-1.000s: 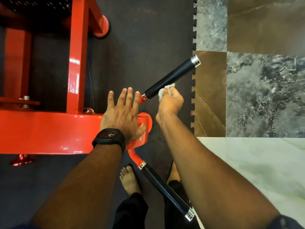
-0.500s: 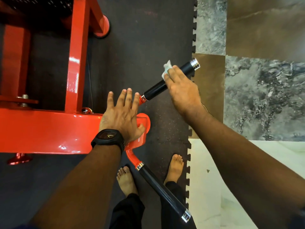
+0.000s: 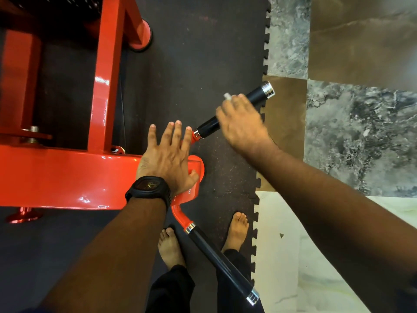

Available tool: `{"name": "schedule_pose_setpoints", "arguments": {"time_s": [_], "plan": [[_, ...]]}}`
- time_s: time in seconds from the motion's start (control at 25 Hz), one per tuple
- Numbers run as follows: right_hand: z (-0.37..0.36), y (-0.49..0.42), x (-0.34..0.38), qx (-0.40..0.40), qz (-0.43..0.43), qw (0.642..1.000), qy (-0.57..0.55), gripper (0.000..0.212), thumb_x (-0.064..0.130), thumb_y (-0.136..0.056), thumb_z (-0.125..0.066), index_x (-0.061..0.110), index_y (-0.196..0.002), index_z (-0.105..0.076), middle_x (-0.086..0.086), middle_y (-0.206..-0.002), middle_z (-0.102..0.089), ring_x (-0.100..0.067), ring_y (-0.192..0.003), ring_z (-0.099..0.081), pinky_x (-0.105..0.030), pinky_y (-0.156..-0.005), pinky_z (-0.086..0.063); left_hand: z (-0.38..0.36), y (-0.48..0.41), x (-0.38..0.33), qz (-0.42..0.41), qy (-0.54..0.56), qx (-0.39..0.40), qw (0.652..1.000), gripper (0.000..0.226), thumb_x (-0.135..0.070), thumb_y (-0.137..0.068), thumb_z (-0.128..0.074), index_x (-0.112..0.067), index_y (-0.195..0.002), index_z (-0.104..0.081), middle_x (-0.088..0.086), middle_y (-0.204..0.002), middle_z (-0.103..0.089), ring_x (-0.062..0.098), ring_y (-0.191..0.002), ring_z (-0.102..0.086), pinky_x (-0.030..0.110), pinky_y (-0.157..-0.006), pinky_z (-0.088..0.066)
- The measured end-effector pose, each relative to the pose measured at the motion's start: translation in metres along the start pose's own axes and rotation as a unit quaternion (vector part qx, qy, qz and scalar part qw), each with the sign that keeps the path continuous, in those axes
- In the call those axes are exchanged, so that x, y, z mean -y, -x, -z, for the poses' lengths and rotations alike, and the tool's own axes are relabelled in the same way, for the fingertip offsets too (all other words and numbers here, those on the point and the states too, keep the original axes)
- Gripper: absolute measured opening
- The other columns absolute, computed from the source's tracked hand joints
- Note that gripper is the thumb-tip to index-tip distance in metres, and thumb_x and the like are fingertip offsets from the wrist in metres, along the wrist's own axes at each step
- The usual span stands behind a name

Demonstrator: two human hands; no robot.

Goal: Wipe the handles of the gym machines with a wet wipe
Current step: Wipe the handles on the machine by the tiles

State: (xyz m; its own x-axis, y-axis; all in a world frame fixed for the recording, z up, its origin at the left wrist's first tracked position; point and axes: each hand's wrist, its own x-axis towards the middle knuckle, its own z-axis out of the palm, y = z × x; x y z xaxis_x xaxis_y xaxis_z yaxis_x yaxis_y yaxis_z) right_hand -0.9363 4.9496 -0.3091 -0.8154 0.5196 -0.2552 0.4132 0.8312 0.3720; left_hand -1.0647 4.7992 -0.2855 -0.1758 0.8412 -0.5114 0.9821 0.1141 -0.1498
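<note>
Left hand [image 3: 168, 159] flat, fingers spread, on glossy red machine arm [image 3: 67, 177]. Blurred right hand [image 3: 241, 123] curls over black cylindrical handle [image 3: 257, 98], clutching a white wet wipe [image 3: 226, 96].

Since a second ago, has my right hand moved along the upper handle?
Yes. The right hand, holding the wet wipe, has slid outward along the upper handle, away from the red frame toward its chrome end cap.

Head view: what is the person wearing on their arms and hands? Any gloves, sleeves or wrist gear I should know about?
No gloves: the left hand and the right hand are bare, though the right is motion-blurred. A black watch with a chunky strap and a dark, squarish face sits on the left wrist. The left forearm and right forearm are uncovered, with no sleeve clearly in view.
</note>
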Motion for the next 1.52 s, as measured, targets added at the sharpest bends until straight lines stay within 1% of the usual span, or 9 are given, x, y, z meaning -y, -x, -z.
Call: {"name": "schedule_pose_setpoints", "arguments": {"time_s": [0.52, 0.6, 0.72, 0.96, 1.08, 1.2, 1.36, 1.44, 1.52], "plan": [[0.022, -0.021, 0.02, 0.071, 0.113, 0.991, -0.008, 0.034, 0.015, -0.1, -0.042, 0.007, -0.131, -0.054, -0.016, -0.129, -0.056, -0.034, -0.117, -0.056, -0.042, -0.107, -0.038, -0.001, 0.001, 0.0, 0.003, 0.01, 0.002, 1.0, 0.097, -0.066, -0.089, -0.028, -0.01, -0.159, 0.009, 0.017, -0.167, 0.004, 0.03, -0.155, 0.002, 0.062, -0.12, -0.001], [0.019, -0.02, -0.008, 0.066, 0.046, 0.996, -0.029, 0.034, 0.012, -0.099, -0.042, 0.007, -0.131, -0.053, -0.016, -0.131, -0.056, -0.033, -0.12, -0.054, -0.042, -0.112, -0.034, -0.001, 0.0, 0.0, 0.004, 0.009, -0.003, 1.0, 0.097, -0.067, -0.088, -0.029, -0.01, -0.159, 0.008, 0.017, -0.167, 0.002, 0.03, -0.155, 0.0, 0.062, -0.12, -0.002], [0.014, -0.004, -0.025, 0.042, -0.073, 0.996, -0.035, 0.05, 0.01, -0.096, -0.048, 0.001, -0.144, -0.038, -0.021, -0.147, -0.042, -0.036, -0.138, -0.037, -0.043, -0.121, -0.022, -0.001, -0.001, 0.002, -0.002, 0.014, 0.001, 1.0, 0.098, -0.067, -0.088, -0.028, -0.01, -0.159, 0.009, 0.017, -0.167, 0.003, 0.031, -0.155, 0.001, 0.062, -0.12, -0.003], [0.007, 0.018, -0.032, 0.042, -0.079, 0.994, -0.069, 0.077, -0.006, -0.091, -0.046, 0.002, -0.156, -0.007, -0.017, -0.165, -0.006, -0.031, -0.153, -0.004, -0.04, -0.125, -0.006, -0.001, -0.002, 0.002, -0.004, 0.018, 0.002, 1.0, 0.098, -0.067, -0.088, -0.029, -0.011, -0.159, 0.009, 0.017, -0.167, 0.004, 0.03, -0.155, 0.001, 0.062, -0.12, -0.002], [-0.012, 0.041, -0.004, -0.112, -0.08, 0.976, -0.17, 0.063, -0.015, -0.082, -0.057, -0.006, -0.144, -0.044, -0.022, -0.151, -0.042, -0.032, -0.142, -0.039, -0.033, -0.115, -0.026, -0.001, -0.001, 0.002, -0.011, 0.018, 0.002, 1.0, 0.099, -0.068, -0.087, -0.029, -0.011, -0.158, 0.01, 0.016, -0.167, 0.005, 0.03, -0.155, 0.002, 0.062, -0.12, -0.002], [-0.028, 0.032, 0.012, -0.289, -0.282, 0.832, -0.38, 0.035, -0.006, -0.09, -0.063, -0.001, -0.124, -0.065, -0.017, -0.124, -0.064, -0.029, -0.114, -0.063, -0.032, -0.098, -0.053, -0.002, -0.002, 0.003, -0.011, 0.017, -0.006, 1.0, 0.099, -0.067, -0.087, -0.03, -0.011, -0.158, 0.011, 0.016, -0.167, 0.005, 0.03, -0.155, 0.001, 0.062, -0.12, -0.002], [0.007, 0.005, 0.05, -0.279, -0.526, 0.593, -0.541, 0.033, 0.005, -0.094, -0.064, 0.008, -0.127, -0.064, -0.007, -0.115, -0.057, -0.008, -0.097, -0.054, 0.001, -0.076, -0.041, -0.003, -0.001, 0.002, -0.011, 0.01, -0.003, 1.0, 0.1, -0.067, -0.087, -0.03, -0.011, -0.158, 0.012, 0.016, -0.167, 0.006, 0.03, -0.155, 0.002, 0.062, -0.12, -0.002], [0.018, -0.008, 0.047, -0.269, -0.595, 0.472, -0.592, 0.037, 0.005, -0.096, -0.06, 0.009, -0.133, -0.058, -0.006, -0.123, -0.059, -0.009, -0.103, -0.056, 0.001, -0.077, -0.041, -0.002, -0.001, 0.002, -0.012, 0.006, -0.001, 1.0, 0.099, -0.067, -0.088, -0.029, -0.011, -0.158, 0.013, 0.016, -0.167, 0.006, 0.03, -0.155, 0.003, 0.062, -0.121, -0.002], [0.02, -0.014, 0.038, -0.231, -0.643, 0.421, -0.597, 0.043, 0.006, -0.099, -0.055, 0.013, -0.142, -0.052, -0.007, -0.126, -0.063, -0.018, -0.112, -0.061, -0.011, -0.086, -0.047, -0.003, -0.001, 0.002, -0.014, 0.007, 0.003, 1.0, 0.099, -0.067, -0.089, -0.029, -0.011, -0.158, 0.015, 0.016, -0.166, 0.007, 0.03, -0.155, 0.004, 0.061, -0.121, -0.001]]}}
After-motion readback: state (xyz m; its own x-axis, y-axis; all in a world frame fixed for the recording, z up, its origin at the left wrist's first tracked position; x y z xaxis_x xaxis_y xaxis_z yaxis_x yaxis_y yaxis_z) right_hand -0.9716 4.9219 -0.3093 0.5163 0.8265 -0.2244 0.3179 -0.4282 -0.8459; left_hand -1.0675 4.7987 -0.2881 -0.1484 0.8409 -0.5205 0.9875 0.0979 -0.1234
